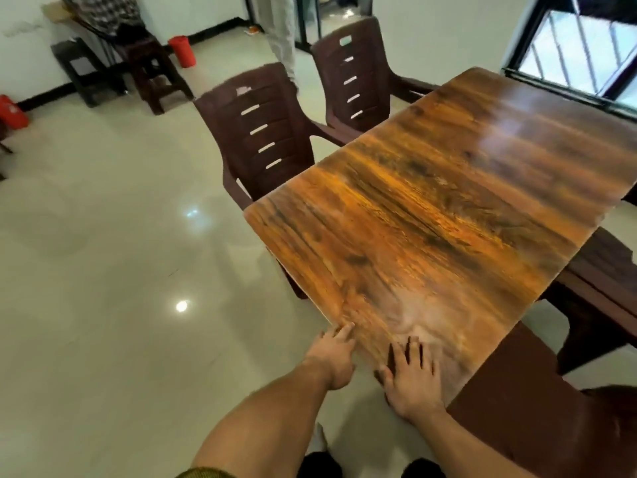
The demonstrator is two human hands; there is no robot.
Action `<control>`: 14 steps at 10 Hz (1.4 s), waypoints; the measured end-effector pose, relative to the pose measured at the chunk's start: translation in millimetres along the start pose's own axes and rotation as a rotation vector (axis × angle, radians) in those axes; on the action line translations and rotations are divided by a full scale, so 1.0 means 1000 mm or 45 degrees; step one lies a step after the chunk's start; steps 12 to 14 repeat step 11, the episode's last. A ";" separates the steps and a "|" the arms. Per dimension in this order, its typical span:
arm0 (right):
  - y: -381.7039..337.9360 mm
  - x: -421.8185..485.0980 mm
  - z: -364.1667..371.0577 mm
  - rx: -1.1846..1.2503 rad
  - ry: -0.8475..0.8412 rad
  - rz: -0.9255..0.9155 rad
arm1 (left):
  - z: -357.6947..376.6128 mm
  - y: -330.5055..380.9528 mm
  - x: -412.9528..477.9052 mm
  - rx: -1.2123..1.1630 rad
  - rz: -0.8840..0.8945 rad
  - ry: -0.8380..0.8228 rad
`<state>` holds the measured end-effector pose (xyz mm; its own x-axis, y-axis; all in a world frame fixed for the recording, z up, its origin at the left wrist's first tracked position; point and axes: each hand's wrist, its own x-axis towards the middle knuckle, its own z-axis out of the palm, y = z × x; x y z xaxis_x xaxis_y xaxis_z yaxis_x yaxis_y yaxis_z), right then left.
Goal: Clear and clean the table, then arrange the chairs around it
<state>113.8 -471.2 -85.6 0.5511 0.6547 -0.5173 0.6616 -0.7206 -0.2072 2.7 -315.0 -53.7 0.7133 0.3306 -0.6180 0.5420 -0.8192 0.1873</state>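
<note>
A glossy wood-grain table (448, 201) runs from the near middle to the far right, and nothing lies on its top. My left hand (336, 357) rests against the table's near corner edge, fingers touching the rim. My right hand (412, 377) lies flat on the tabletop at the near end, fingers spread. Two dark brown plastic chairs stand along the table's left side, the nearer chair (258, 132) and the farther chair (355, 74), both pushed in. Another brown chair (599, 288) shows at the right side, and a brown seat (537, 419) sits below the near right corner.
Shiny cream floor tiles (120, 270) spread out to the left. At the back left stand a dark stool (151, 70), a red bucket (182, 51) and a red object (12, 112). A person's legs (282, 36) show behind the chairs. A barred window (579, 46) is at the far right.
</note>
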 end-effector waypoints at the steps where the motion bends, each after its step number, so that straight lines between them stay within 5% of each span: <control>1: -0.040 0.004 0.000 0.079 -0.053 0.221 | -0.011 -0.041 0.003 0.064 0.117 -0.050; 3: -0.087 0.025 -0.007 0.149 -0.013 0.321 | -0.042 -0.100 0.032 0.141 0.182 -0.072; 5: -0.141 0.066 -0.017 0.125 0.040 0.148 | -0.084 -0.152 0.057 0.280 0.107 -0.093; 8: -0.202 0.080 -0.020 0.261 0.045 0.407 | -0.104 -0.198 0.061 0.435 0.328 -0.134; 11: -0.277 0.033 -0.037 0.191 0.392 0.565 | -0.147 -0.251 0.031 0.651 0.618 0.217; 14: -0.277 0.033 -0.037 0.191 0.392 0.565 | -0.147 -0.251 0.031 0.651 0.618 0.217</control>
